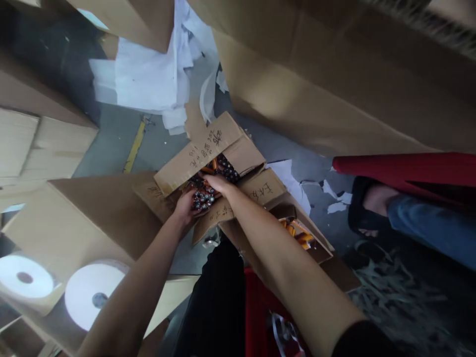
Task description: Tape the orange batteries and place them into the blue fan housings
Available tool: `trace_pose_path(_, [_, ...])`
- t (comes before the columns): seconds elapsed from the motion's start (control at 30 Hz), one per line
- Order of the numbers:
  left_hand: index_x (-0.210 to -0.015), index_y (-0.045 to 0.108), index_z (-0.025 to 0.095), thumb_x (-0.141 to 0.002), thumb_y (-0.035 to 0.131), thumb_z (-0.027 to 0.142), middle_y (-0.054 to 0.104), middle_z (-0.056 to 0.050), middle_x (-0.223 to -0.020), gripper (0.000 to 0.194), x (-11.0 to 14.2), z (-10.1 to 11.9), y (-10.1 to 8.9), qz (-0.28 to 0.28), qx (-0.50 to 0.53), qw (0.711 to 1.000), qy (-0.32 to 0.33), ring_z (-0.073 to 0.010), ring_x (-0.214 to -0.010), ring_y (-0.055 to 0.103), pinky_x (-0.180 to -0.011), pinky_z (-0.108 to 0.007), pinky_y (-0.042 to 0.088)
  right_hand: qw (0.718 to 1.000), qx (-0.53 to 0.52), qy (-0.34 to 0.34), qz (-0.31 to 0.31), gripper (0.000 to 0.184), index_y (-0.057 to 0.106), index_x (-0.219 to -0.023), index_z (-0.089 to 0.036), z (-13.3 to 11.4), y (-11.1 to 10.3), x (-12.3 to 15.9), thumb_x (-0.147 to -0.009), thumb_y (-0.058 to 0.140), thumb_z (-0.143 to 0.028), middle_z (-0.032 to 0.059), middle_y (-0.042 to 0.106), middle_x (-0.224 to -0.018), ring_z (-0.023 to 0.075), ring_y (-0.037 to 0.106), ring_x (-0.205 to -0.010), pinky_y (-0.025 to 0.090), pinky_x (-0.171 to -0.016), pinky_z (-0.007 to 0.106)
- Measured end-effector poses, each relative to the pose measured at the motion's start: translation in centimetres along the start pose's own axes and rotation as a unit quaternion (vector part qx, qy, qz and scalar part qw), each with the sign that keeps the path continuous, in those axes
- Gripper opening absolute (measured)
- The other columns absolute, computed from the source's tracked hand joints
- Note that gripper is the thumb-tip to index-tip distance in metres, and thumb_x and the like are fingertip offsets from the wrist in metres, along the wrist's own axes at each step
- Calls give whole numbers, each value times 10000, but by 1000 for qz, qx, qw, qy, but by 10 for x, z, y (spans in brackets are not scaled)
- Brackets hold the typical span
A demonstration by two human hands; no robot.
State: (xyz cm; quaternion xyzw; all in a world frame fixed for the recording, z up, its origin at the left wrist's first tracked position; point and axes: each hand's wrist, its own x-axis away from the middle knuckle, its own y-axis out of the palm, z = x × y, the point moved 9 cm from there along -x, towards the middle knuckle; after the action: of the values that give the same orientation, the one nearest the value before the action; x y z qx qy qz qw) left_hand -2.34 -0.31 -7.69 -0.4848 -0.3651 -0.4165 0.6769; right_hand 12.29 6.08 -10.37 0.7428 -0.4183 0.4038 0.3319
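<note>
Grey floor (107,148), cardboard box (201,153), left hand (184,204), right hand (217,183), slightly apart, clasping dark-ended pieces (204,197) between them

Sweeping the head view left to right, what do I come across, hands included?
White roll at the far-left edge → larger-looking white roll → left hand → right hand → orange items → co-worker's foot.

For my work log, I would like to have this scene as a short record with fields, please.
Left hand: inside open box, touching small round-ended items
Right hand: same box, over the items
Open box: cardboard, handwriting on flaps
Second box: holds orange items
Floor: white sheets, yellow strip
Lower left: white rolls
Nearby: another person's foot
Unclear: hand grip
</note>
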Motion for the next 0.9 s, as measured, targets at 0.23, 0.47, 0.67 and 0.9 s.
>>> trace_pose_path(0.23, [-1435,637,375,-831,804,376,796,-30,-1063,628,6,6,12,-18,-17,999,42,-226,-763,758,-678,-369,645,999,-41,26,-20,410,785,-1249,-200,4,4,2,-1007,597,-473,81,803,-1108,263,766,-918,677,-740,386])
trace_pose_path(0.47, [-1479,571,413,-843,784,349,792,-1,-1047,673,-2,4,10,-13,-19,999,32,-214,-769,758,-737,-396,663,999,-33,27,-24,475,721,-1396,-249,6,7,2,-1039,539,-505,61,793,-1241,242,767,-961,682,-755,363])
trace_pose_path(0.67, [-1232,690,257,-787,821,420,781,-66,-908,492,-10,5,10,2,-47,999,0,-270,-689,748,-671,-440,653,999,31,12,-34,452,733,-1404,-249,2,16,3,-1063,487,-414,75,793,-1309,245,789,-959,663,-734,332])
trace_pose_path(0.9, [-1211,634,305,-750,854,255,747,1,-1012,513,5,11,9,56,-40,993,92,-208,-930,759,-790,-292,641,992,91,-89,-5,353,795,-1338,-350,-16,17,2,-1039,607,-361,-27,759,-1432,251,697,-1315,566,-1053,304])
